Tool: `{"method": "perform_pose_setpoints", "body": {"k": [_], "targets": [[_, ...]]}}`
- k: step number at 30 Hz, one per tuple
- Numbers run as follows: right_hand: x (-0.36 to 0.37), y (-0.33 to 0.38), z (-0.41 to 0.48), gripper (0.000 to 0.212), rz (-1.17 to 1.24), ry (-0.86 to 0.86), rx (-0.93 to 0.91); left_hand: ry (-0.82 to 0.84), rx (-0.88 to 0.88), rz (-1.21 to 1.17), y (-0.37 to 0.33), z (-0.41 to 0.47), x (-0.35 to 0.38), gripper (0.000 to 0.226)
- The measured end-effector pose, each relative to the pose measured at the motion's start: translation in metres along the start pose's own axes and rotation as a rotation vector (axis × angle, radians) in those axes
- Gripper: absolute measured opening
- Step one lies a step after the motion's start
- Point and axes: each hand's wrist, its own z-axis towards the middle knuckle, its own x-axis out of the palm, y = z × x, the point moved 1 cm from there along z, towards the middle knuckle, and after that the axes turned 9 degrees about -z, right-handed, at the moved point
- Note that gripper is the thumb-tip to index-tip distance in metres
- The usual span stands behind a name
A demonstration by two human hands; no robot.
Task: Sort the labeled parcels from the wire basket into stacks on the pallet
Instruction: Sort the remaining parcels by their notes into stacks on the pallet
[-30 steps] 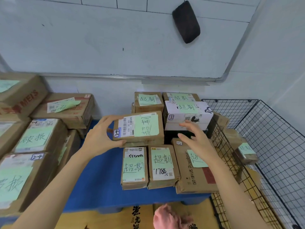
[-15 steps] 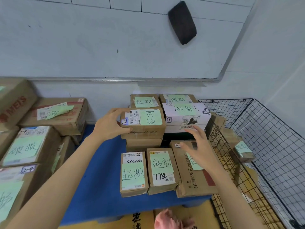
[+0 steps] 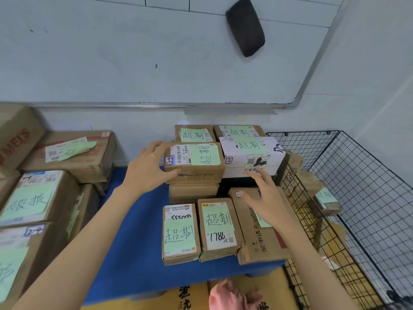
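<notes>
Left hand [image 3: 148, 170] grips the brown parcel [image 3: 199, 157] endwise, to square it on the stack [image 3: 194, 193]; right hand [image 3: 267, 198] hovers alongside, fingers spread, empty.

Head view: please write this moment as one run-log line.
left hand: grips brown parcel on stack | right hand: open, holds nothing | wire basket: labeled parcel inside

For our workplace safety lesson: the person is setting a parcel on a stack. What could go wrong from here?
1. The parcel looks wider than the boxes under it, and only the left hand grips it, so it may tip onto the pallet on release.
2. The right hand hovers open by the white box; a nudge could shift that neighbouring stack toward the basket.
</notes>
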Motion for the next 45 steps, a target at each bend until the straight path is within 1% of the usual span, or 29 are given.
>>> {"method": "perform_pose_setpoints", "body": {"k": [3,7,12,16,20,23,25,30,33,38,42,45], "targets": [[-0.003,0.009,0.004,0.065,-0.043,0.001,-0.014,-0.030,0.073,0.066,-0.008,-0.007,-0.001,0.070],[-0.019,0.024,0.015,0.072,-0.222,0.023,-0.062,-0.068,0.151,0.166,-0.024,-0.009,0.001,0.076],[-0.056,0.031,0.022,0.075,-0.411,-0.041,-0.126,-0.126,0.223,0.275,-0.055,-0.008,0.006,0.070],[-0.095,0.015,0.013,0.078,-0.493,-0.081,-0.111,-0.123,0.252,0.296,-0.093,-0.006,0.014,0.072],[-0.132,-0.021,-0.001,0.080,-0.522,-0.106,-0.066,-0.132,0.281,0.307,-0.140,-0.007,0.029,0.069],[-0.160,-0.053,-0.019,0.079,-0.529,-0.113,-0.037,-0.122,0.290,0.309,-0.178,-0.012,0.045,0.073],[-0.180,-0.076,-0.032,0.078,-0.517,-0.116,-0.037,-0.120,0.309,0.306,-0.206,-0.017,0.056,0.076],[-0.231,-0.147,-0.066,0.078,-0.484,-0.138,-0.043,-0.150,0.348,0.331,-0.283,-0.029,0.091,0.073],[-0.255,-0.188,-0.085,0.080,-0.497,-0.116,-0.052,-0.171,0.360,0.302,-0.331,-0.036,0.116,0.074],[-0.275,-0.239,-0.100,0.079,-0.481,-0.068,-0.081,-0.131,0.337,0.286,-0.396,-0.052,0.164,0.076],[-0.275,-0.266,-0.098,0.081,-0.439,-0.005,-0.108,-0.061,0.355,0.325,-0.426,-0.049,0.192,0.079],[-0.275,-0.282,-0.087,0.079,-0.380,-0.006,-0.114,-0.007,0.381,0.382,-0.442,-0.035,0.207,0.083]]}}
